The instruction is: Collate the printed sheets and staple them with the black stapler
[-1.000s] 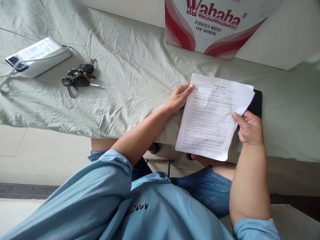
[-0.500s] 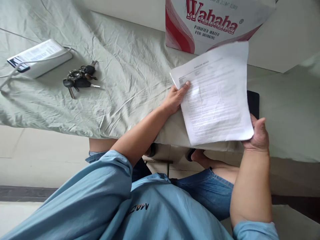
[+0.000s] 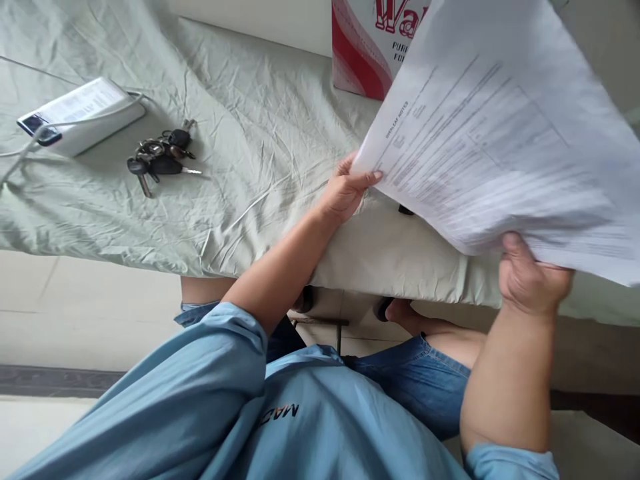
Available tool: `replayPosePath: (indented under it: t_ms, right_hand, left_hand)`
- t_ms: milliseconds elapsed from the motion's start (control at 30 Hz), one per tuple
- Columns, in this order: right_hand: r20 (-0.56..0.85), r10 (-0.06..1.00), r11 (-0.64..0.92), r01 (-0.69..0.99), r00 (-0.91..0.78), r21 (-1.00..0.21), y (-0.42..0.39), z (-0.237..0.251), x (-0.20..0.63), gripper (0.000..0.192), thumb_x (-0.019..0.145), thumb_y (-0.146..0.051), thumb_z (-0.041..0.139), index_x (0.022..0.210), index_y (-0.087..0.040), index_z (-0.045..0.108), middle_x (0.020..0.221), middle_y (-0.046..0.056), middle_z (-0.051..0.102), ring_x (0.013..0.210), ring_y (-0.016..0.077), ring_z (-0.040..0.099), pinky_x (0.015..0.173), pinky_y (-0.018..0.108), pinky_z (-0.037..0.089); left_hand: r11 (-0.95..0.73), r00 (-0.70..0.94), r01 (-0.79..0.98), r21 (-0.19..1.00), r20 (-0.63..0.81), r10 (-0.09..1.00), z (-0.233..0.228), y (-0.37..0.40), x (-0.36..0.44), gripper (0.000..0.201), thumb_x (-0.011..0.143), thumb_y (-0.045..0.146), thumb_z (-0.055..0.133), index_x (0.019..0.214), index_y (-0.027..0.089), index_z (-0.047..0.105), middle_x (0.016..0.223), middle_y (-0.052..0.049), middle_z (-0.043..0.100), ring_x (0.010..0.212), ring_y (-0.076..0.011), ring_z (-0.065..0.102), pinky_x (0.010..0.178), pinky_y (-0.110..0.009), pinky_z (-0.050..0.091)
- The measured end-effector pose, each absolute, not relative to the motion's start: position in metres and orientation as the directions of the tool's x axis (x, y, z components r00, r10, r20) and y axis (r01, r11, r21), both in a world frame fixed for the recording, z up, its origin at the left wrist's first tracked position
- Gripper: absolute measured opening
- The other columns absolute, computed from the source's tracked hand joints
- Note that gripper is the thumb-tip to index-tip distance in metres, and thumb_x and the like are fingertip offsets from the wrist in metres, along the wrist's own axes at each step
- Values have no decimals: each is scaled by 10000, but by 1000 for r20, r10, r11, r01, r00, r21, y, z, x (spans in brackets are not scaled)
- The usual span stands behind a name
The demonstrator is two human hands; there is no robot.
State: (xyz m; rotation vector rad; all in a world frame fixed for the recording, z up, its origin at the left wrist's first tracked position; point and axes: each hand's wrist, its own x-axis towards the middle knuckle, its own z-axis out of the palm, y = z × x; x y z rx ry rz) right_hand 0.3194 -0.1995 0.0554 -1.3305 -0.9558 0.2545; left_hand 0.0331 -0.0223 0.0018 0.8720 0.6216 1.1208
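Your right hand (image 3: 533,280) grips the lower edge of the printed sheet (image 3: 500,133), lifted and tilted above the cloth-covered table (image 3: 260,133), while your left hand (image 3: 346,190) pinches its near corner, with keys (image 3: 160,157) and a white box (image 3: 80,113) well apart to the left.

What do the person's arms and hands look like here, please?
Both forearms are bare; light blue sleeves are pushed up near the elbows. The left hand and right hand are bare, with no gloves, rings or watch visible.
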Motion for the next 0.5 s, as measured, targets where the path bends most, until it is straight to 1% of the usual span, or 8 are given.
replayPosePath:
  t_ms: [33, 67, 133, 200, 267, 333, 400, 500]
  right_hand:
    - [466, 653, 294, 368, 597, -882, -204, 61, 327, 880, 411, -677, 1132, 1153, -321, 823, 1635, 64, 736, 1696, 422, 565, 1456, 717, 390]
    - [458, 676, 286, 367, 578, -885, -210, 67, 331, 803, 456, -648, 1134, 1126, -326, 830, 1611, 69, 750, 1680, 421, 586, 1446, 712, 408]
    - [389, 755, 228, 346, 528, -910, -222, 73, 333, 601, 615, -543, 1115, 1111, -338, 845, 1525, 75, 798, 1617, 391, 656, 1442, 663, 430]
    - [283, 832, 131, 326, 477, -936, -231, 75, 330, 458, 717, -447, 1084, 1100, -339, 858, 1417, 70, 843, 1518, 365, 734, 1424, 611, 471]
    - [201, 850, 41, 320, 487, -947, -238, 73, 327, 442, 717, -430, 1087, 1079, -321, 859, 1321, 66, 872, 1417, 360, 786, 1378, 595, 532]
    - [184, 794, -13, 318, 580, -948, -241, 70, 327, 489, 680, -457, 1101, 1066, -293, 849, 1257, 76, 886, 1353, 359, 805, 1334, 598, 577]
    - [193, 732, -21, 305, 653, -952, -241, 66, 330, 554, 645, -495, 1111, 1071, -271, 837, 1230, 99, 890, 1334, 360, 806, 1319, 594, 587]
    - [161, 771, -8, 262, 616, -965, -236, 64, 331, 583, 683, -512, 1097, 1141, -266, 831, 1297, 116, 876, 1392, 349, 787, 1365, 561, 537]
  left_hand:
    - [156, 345, -463, 872, 16, 938, 3, -20, 29, 601, 742, 472, 1070, 1230, 249, 800, 1303, -67, 872, 1586, -437, 676, 1325, -574, 565]
    - [128, 356, -422, 898, 34, 934, 5, -18, 26, 609, 737, 496, 1068, 1232, 263, 802, 1282, -59, 870, 1556, -429, 695, 1290, -559, 585]
    - [65, 378, -331, 941, 69, 923, 7, -17, 22, 658, 699, 567, 1074, 1213, 260, 801, 1226, -60, 860, 1461, -410, 739, 1204, -534, 623]
    - [14, 435, -219, 976, 85, 897, 10, -19, 19, 678, 646, 647, 1080, 1096, 228, 794, 1109, -73, 843, 1318, -384, 766, 1107, -520, 646]
    - [-9, 508, -127, 992, 73, 858, 14, -22, 16, 659, 620, 728, 1067, 882, 215, 746, 907, -75, 791, 1145, -355, 758, 1000, -518, 650]
    - [-8, 550, -101, 995, 63, 833, 17, -24, 12, 687, 632, 815, 1027, 726, 232, 676, 737, -65, 711, 1039, -335, 729, 929, -513, 636]
    - [-14, 550, -128, 992, 83, 831, 19, -23, 9, 699, 662, 868, 986, 695, 244, 672, 681, -65, 686, 1031, -338, 729, 918, -508, 629]
    - [-70, 570, -90, 993, 109, 814, 18, -19, 8, 681, 637, 826, 1024, 736, 236, 698, 711, -66, 709, 1043, -339, 755, 941, -492, 633]
